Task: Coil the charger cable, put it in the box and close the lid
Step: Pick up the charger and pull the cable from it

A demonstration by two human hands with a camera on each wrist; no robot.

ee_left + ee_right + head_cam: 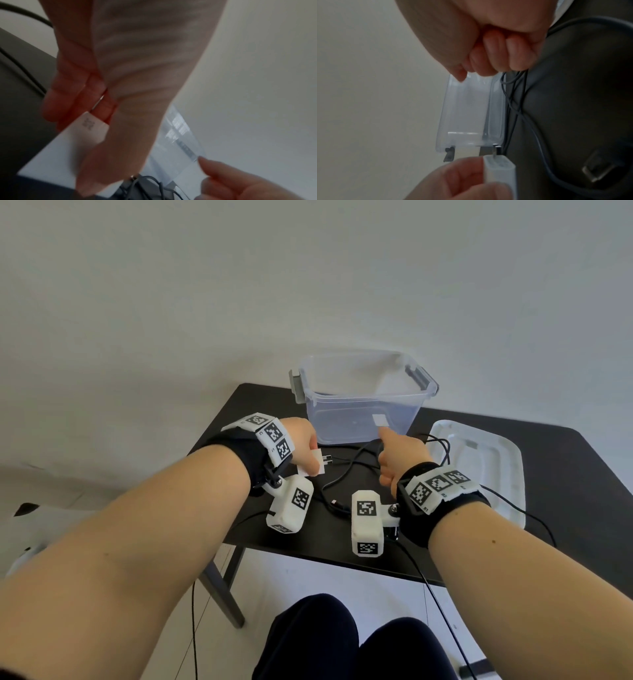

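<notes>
The white charger plug (313, 466) is pinched in my left hand (305, 445), its prongs pointing right; the left wrist view shows the plug (89, 129) under my fingers. The black charger cable (346, 470) lies in loose loops on the black table (565, 474) between my hands. My right hand (394, 455) curls round strands of the cable (513, 101), one digit pointing up at the box. The clear plastic box (363, 398) stands open just behind both hands. Its white lid (479, 460) lies flat to the right.
The cable's free connector (335, 503) lies near the table's front edge between my wrists. Grey latches (297, 386) hang on the box's ends. A pale wall rises behind the table. My knees are below the front edge.
</notes>
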